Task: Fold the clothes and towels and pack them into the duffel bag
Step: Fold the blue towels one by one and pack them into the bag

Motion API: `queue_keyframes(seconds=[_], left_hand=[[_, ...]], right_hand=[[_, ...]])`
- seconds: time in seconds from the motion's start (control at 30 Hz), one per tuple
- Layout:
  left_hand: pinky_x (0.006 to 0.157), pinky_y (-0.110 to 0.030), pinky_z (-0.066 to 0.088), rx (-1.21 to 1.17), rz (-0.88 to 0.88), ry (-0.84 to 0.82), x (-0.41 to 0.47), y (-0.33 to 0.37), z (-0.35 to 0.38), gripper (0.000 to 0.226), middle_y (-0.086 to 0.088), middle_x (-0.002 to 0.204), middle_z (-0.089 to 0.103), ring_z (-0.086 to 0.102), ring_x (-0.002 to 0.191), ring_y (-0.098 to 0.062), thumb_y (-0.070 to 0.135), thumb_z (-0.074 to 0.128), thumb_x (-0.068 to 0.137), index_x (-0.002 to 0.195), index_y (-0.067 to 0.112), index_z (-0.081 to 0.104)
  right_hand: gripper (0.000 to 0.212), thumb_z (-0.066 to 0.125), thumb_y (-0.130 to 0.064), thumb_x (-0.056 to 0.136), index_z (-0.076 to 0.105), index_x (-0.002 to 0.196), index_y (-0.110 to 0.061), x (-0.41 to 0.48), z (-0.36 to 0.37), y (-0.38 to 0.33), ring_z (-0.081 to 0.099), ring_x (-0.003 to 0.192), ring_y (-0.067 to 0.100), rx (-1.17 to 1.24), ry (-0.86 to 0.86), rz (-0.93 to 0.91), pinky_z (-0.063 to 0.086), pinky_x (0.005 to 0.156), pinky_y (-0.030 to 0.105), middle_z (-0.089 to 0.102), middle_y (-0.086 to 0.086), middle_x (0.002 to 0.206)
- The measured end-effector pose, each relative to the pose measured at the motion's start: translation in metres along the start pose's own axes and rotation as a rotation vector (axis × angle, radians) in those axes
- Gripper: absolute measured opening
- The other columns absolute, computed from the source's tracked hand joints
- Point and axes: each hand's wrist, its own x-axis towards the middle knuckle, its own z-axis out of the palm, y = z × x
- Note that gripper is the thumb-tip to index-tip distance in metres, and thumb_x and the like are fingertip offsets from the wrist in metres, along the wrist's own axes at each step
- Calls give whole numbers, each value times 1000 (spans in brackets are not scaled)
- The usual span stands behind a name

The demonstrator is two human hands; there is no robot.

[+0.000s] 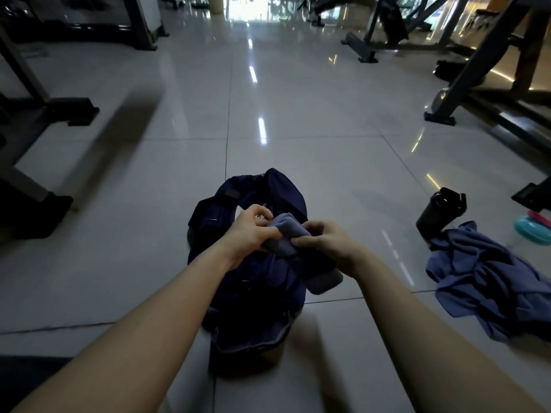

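On the glossy pale tiled floor (298, 108), in the head view, a dark navy fabric duffel bag (286, 192) lies straight in front of the person, its long axis running away from the camera and its top gaping open. Both bare forearms reach in over it.

The left hand (250, 231) and the right hand (325, 242) meet above the bag's opening, each with fingers curled around a folded grey-blue towel (286, 231). The left hand pinches the towel's near-left edge, and the right hand grips its right side with thumb and fingers closed on the cloth. The towel sits between the two hands, just over the bag's mouth. A paler rounded end shows below the right hand; whether it belongs to the same towel cannot be told.

To the right, well apart from the bag, a crumpled blue garment (489, 281) lies spread on the floor. Just beyond it stands a black lidded shaker bottle (441, 213), and a teal rounded object (530, 231) lies near the frame's right edge. Dark metal gym machine frames (465, 70) stand along both sides of the room.
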Motion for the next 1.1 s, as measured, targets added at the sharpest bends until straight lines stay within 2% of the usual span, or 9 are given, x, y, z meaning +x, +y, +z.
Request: queue_keyframes(seconds=[0.07, 0.2, 0.37, 0.47, 0.6, 0.73, 0.87, 0.93, 1.1], left_hand=[[75, -35, 61, 16, -35, -65, 1, 1, -1, 49, -10, 112, 73, 71, 103, -24, 7, 77, 85, 127, 18, 56], [88, -42, 61, 105, -19, -75, 2, -3, 0, 33, -8, 104, 76, 73, 100, -22, 35, 81, 84, 111, 17, 75], [96, -54, 56, 0, -201, 23, 3, -37, -6, 34, -12, 105, 76, 72, 105, -32, 34, 80, 85, 108, 9, 75], [100, -54, 53, -35, -315, 9, 1, -60, -6, 42, -12, 107, 76, 70, 108, -35, 41, 81, 81, 108, 8, 75], [77, -44, 57, -53, -293, 97, 14, -64, -10, 38, -7, 96, 74, 69, 87, -31, 45, 78, 85, 95, 9, 73], [73, -34, 51, 594, -218, 601, 29, -75, -40, 20, -2, 99, 71, 65, 87, -22, 40, 71, 88, 91, 20, 66], [93, -46, 49, 932, -358, 512, 40, -103, -35, 75, -12, 127, 55, 54, 117, -32, 62, 77, 76, 126, 13, 50], [97, -48, 46, 1051, -392, 520, 43, -110, -28, 88, -15, 132, 53, 52, 123, -34, 63, 79, 74, 134, 10, 42], [78, -39, 47, 1006, -316, 539, 40, -121, -46, 20, -11, 104, 66, 63, 96, -34, 30, 61, 95, 101, 12, 57]], right_hand=[[25, 84, -20, 75, 73, 97, -13, 5, 1, 0, 69, 88, 23, -39, 26, -31, 55, 84, 44, 73, 17, 96], [26, 85, -23, 76, 71, 95, -12, 13, 6, -2, 71, 91, 33, -143, -1, -39, 58, 82, 46, 72, 17, 95], [20, 80, -30, 83, 76, 99, -18, 14, 14, 13, 72, 90, 21, -140, -77, 123, 59, 82, 35, 76, 9, 97], [18, 77, -22, 85, 76, 104, -21, 15, 12, 31, 72, 96, 22, -192, -121, 220, 60, 89, 40, 76, 7, 101], [22, 78, -12, 84, 74, 105, -17, 22, 6, 36, 71, 98, 25, -224, -35, 193, 59, 90, 44, 75, 9, 102], [19, 78, -10, 84, 72, 101, -18, 31, -12, 30, 71, 95, 26, -194, 145, 161, 60, 78, 34, 73, 10, 99], [22, 76, -7, 86, 70, 106, -13, 43, -3, 16, 71, 92, 25, -115, 322, 71, 61, 81, 38, 73, 10, 98], [23, 73, -5, 87, 70, 108, -13, 50, 11, 6, 71, 92, 21, -105, 345, -24, 60, 81, 35, 73, 5, 98], [31, 72, -9, 87, 69, 118, -14, 75, 51, -3, 70, 92, 16, -170, 183, -142, 61, 78, 31, 72, 2, 105]])
